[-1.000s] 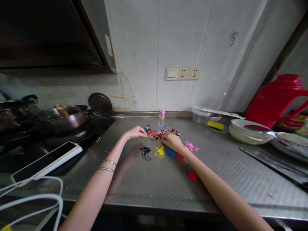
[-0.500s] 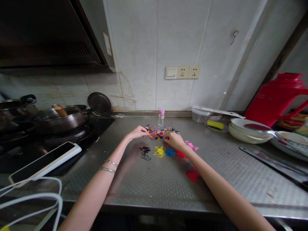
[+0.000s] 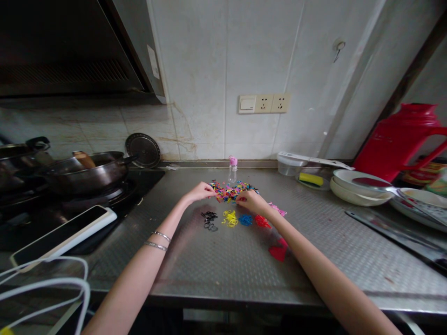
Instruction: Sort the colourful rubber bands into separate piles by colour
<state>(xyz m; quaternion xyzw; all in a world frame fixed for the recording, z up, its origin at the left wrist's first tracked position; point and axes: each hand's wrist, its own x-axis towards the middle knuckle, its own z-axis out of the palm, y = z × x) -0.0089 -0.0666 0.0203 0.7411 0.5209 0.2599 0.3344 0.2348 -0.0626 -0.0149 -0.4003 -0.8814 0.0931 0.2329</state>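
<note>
A mixed heap of small coloured rubber bands [image 3: 231, 190] lies on the steel counter [image 3: 216, 260]. My left hand [image 3: 199, 191] pinches at the heap's left edge. At the heap's front right edge my right hand [image 3: 252, 201] is curled with its fingers closed. What either hand pinches is too small to see. In front of the heap lie sorted little piles: black [image 3: 209, 219], yellow [image 3: 230, 217], blue [image 3: 245, 219], red [image 3: 261, 221] and pink [image 3: 278, 210]. A red piece [image 3: 278, 251] lies beside my right forearm.
A small bottle with a pink cap [image 3: 232, 169] stands behind the heap. A wok [image 3: 85, 171] sits on the stove at left, with a phone [image 3: 59, 235] and white cables [image 3: 45, 286] nearer me. Bowls [image 3: 359, 190], a sponge [image 3: 311, 179] and a red thermos [image 3: 401, 139] are at right.
My right hand has shifted slightly right and back along the heap's edge, uncovering the red pile. My left hand stays at the heap's left edge.
</note>
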